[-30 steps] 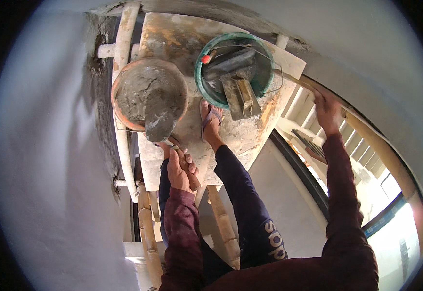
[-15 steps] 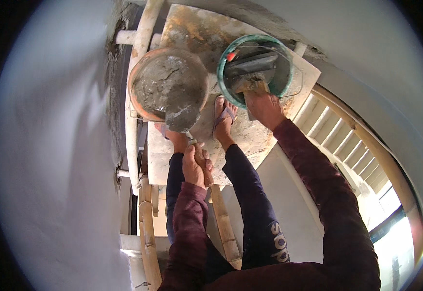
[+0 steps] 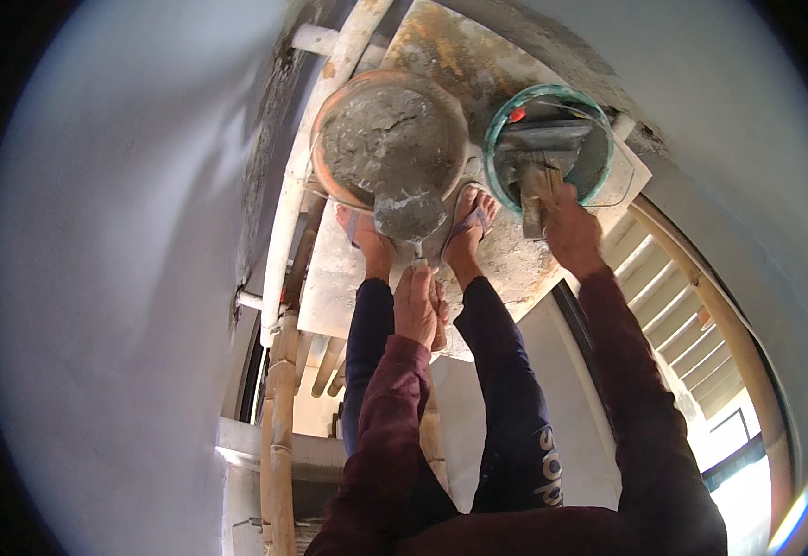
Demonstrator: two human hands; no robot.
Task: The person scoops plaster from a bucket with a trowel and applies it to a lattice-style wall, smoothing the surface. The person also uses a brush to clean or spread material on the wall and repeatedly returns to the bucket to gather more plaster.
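Grey mortar (image 3: 381, 139) in the tub (image 3: 321, 167), left hand (image 3: 415, 301)'s wrapped round a trowel (image 3: 410, 215), right hand (image 3: 572, 232)'s gripping a float (image 3: 535, 196) at the bucket (image 3: 490, 165).

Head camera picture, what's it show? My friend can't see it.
A person's left hand grips a gray-coated trowel at the edge of an orange tub of gray mix; the right hand holds a float at the rim of a green bucket. Both containers sit on a pale board near sandaled feet.

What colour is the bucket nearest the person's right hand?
The bucket is green, best seen at its rim in the head view.
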